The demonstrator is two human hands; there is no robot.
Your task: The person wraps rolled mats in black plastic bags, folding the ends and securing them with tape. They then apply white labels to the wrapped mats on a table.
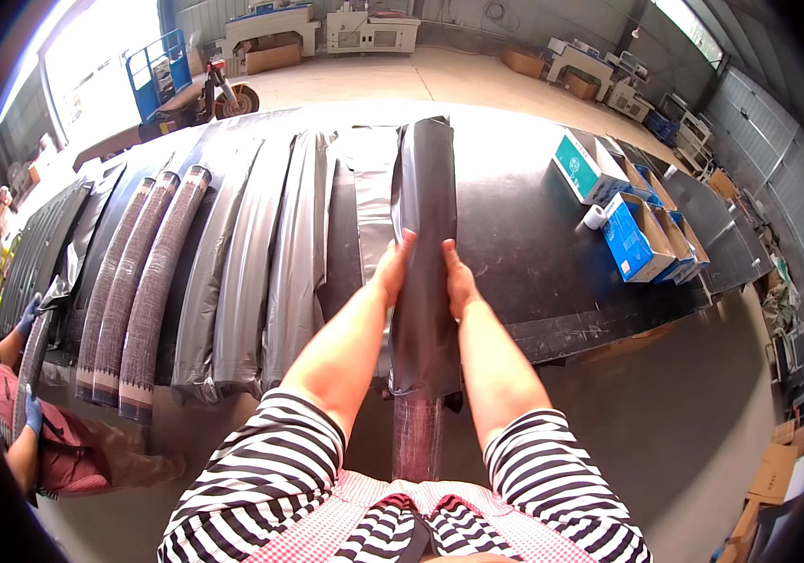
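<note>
At far left I see a co-worker point(62, 450) in blue gloves holding a patterned roll point(30, 366). Next, on the dark surface point(524, 263), three purple-grey rolls point(142, 281) lie side by side, then three grey plastic-wrapped bundles point(246, 281). In the centre my left hand point(393, 272) and right hand point(461, 281) clasp a black plastic sleeve point(425, 263) from opposite sides, each grip closed against it. The sleeve lies lengthwise over the surface's near edge; a reddish patterned roll point(418, 436) sticks out of its lower end toward my waist. Rightward sit a white tape roll point(595, 217), a green-and-white carton point(584, 169) and blue cartons point(629, 239).
</note>
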